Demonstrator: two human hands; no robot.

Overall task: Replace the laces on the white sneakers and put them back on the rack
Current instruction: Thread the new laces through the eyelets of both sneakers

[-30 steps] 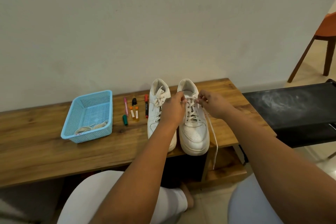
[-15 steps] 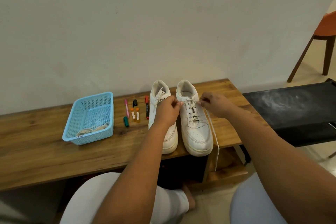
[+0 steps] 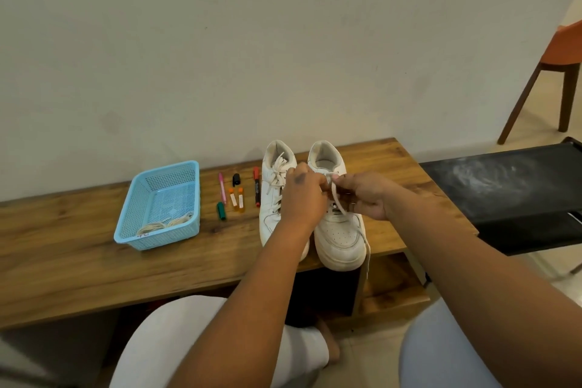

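Two white sneakers stand side by side on the wooden bench [image 3: 78, 255], toes toward me. The left sneaker [image 3: 273, 198] is laced, with loose ends at its tongue. Over the tongue of the right sneaker [image 3: 341, 236] my left hand [image 3: 304, 194] and my right hand [image 3: 365, 195] meet, each pinching the cream lace [image 3: 335, 198]. One end of that lace [image 3: 367, 249] hangs down the shoe's right side and past the bench edge. My hands hide the upper eyelets.
A light blue plastic basket [image 3: 159, 208] with coiled laces in it sits at the left. Several markers and small tubes [image 3: 237, 195] lie between basket and sneakers. A black fabric rack [image 3: 504, 192] stands at the right, an orange chair [image 3: 563, 53] behind it.
My hands have drawn closer together over the right sneaker's tongue, and the right hand has dropped a little lower with the lace. The sneakers have stayed in place.
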